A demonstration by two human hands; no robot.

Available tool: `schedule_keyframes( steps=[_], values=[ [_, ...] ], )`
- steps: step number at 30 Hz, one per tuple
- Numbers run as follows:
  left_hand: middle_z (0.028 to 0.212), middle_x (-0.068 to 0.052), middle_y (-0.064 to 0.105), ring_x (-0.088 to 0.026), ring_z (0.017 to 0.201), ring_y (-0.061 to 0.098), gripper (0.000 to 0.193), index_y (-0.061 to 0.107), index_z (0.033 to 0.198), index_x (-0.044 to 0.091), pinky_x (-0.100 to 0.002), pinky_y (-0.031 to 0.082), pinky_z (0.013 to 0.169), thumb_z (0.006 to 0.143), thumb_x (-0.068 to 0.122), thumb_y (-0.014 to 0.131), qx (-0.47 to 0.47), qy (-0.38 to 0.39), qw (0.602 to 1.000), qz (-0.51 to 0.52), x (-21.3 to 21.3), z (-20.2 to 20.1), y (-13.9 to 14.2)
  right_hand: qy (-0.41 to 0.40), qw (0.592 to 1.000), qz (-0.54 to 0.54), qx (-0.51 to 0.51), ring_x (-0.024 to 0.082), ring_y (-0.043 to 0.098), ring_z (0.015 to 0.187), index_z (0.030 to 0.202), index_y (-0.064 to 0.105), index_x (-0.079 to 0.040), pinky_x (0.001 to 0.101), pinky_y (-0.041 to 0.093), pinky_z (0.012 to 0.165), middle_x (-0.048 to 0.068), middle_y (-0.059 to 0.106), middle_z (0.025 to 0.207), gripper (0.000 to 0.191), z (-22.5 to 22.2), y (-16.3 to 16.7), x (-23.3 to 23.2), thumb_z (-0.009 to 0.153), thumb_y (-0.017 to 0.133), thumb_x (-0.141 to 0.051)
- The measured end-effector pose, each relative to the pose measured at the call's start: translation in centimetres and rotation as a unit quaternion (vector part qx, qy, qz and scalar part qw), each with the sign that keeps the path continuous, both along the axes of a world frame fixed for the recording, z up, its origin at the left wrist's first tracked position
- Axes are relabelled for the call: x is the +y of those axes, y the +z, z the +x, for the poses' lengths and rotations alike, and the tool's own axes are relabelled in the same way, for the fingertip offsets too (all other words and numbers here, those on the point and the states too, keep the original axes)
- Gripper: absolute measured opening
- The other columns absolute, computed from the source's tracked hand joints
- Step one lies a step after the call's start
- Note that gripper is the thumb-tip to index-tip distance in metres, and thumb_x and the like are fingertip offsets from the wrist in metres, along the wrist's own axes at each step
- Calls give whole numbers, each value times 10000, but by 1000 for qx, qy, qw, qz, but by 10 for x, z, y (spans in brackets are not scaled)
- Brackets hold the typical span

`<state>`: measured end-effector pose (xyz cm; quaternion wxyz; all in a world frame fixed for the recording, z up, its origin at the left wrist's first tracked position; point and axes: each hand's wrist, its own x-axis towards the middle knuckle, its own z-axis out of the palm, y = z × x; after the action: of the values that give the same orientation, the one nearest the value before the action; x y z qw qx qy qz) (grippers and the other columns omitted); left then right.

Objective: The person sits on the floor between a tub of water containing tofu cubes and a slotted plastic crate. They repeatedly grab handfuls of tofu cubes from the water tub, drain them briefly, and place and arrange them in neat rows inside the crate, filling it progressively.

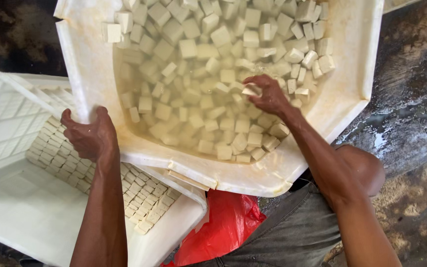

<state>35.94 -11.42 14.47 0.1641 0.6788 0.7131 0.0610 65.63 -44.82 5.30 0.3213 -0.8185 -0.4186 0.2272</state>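
A big white tub [342,84] is tilted toward me and holds cloudy liquid with several pale tofu cubes [208,74] floating in it. My left hand [89,136] grips the tub's near left rim. My right hand [269,94] reaches into the tub, fingers closed on a tofu cube [249,90] at the liquid's surface. To the lower left lies a white plastic crate [21,207], with several tofu cubes [139,195] packed in neat rows along its side.
A red plastic bag [218,227] lies under the tub near my grey shorts [292,232] and bare knee [366,165]. The dark floor [411,113] on the right is wet and dirty.
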Motion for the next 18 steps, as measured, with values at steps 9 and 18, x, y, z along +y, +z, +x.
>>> schedule_keyframes(
  steps=[9, 18],
  values=[
    [1244, -193, 603, -423, 1080, 637, 760, 479, 1444, 156, -605, 495, 871, 804, 443, 772, -4, 16, 1000, 6, -1, 9, 4, -100, 980, -16, -171, 406, 569, 1232, 1401, 678, -94, 473, 494, 1077, 258, 640, 1307, 568, -43, -56, 36, 838, 723, -37],
    [1237, -189, 591, -414, 1035, 651, 758, 459, 1451, 165, -593, 505, 837, 804, 419, 761, -1, 20, 1000, -11, -2, 13, 10, -40, 975, -91, -199, 477, 561, 1247, 1514, 523, -90, 507, 508, 1035, 224, 684, 1276, 660, -36, -63, 45, 900, 756, -151]
  ],
)
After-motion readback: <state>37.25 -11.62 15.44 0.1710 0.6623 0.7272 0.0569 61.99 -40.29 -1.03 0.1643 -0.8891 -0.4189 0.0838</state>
